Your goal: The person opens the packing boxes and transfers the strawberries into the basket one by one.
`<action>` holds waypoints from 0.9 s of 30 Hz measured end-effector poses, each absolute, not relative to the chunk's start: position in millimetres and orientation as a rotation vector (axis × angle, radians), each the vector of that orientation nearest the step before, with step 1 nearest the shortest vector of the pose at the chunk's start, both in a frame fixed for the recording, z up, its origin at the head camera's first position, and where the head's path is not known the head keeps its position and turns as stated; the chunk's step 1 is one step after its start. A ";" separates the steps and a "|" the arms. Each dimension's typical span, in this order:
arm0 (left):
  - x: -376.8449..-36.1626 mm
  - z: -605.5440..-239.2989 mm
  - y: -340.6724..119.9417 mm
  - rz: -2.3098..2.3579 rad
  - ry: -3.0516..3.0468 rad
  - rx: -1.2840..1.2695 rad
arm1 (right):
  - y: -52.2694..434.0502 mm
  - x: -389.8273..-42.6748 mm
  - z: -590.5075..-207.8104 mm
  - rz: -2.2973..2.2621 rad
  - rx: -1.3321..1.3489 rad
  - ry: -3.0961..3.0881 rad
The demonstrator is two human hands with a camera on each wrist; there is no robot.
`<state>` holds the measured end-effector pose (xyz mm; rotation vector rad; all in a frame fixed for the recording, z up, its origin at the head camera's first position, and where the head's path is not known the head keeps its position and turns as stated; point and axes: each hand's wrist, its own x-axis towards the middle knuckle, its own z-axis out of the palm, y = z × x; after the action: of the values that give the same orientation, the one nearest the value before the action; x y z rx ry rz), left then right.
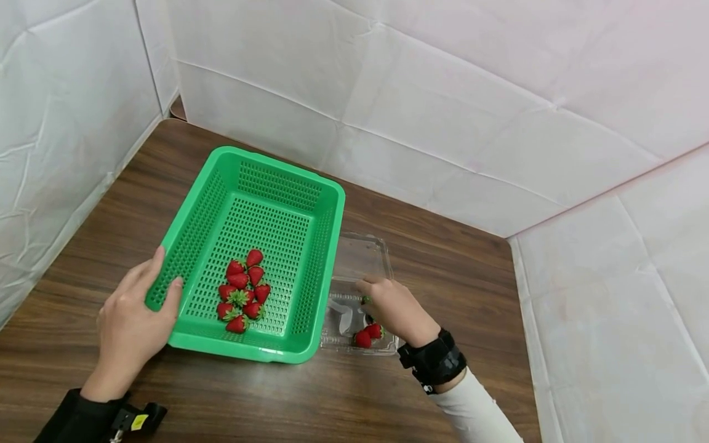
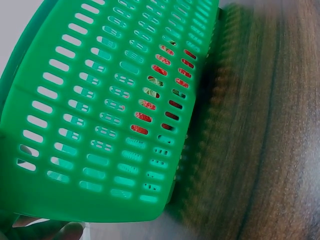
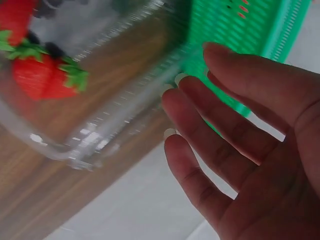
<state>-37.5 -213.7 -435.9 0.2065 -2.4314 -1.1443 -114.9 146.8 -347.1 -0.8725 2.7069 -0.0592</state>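
A green slotted basket [image 1: 332, 203] stands on the wooden table and holds several strawberries [image 1: 244, 289] near its front. My left hand [image 1: 135, 314] grips the basket's near-left corner, thumb over the rim. In the left wrist view the basket wall [image 2: 100, 100] fills the frame, and red strawberries [image 2: 150, 107] show through its slots. A clear plastic clamshell box [image 1: 360, 255] lies open just right of the basket, with two strawberries [image 1: 368, 335] in its near end. My right hand [image 1: 388, 304] hovers over that box with straight fingers [image 3: 200, 125] and holds nothing; a strawberry [image 3: 42, 75] lies close by.
The brown wooden table [image 1: 454, 277] is walled by white padded panels [image 1: 443, 92] at the back, left and right. The basket's side [image 3: 250, 25] sits right against the box. Bare tabletop [image 2: 270, 125] lies beside the basket.
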 end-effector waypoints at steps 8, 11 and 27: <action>-38.2 -436.4 -215.1 -1.168 -2.419 0.181 | 157.1 -103.5 -372.3 0.042 -0.865 2.550; -37.8 -436.5 -215.5 -1.180 -2.415 0.175 | 159.7 -99.3 -379.4 0.070 -0.856 2.527; -34.7 -432.9 -215.7 -1.150 -2.405 0.119 | 166.6 -100.8 -393.3 0.120 -0.843 2.451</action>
<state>-34.7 -215.7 -432.9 0.1191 -2.4049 -1.1502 -100.8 166.6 -393.3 -0.8433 2.4509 0.1200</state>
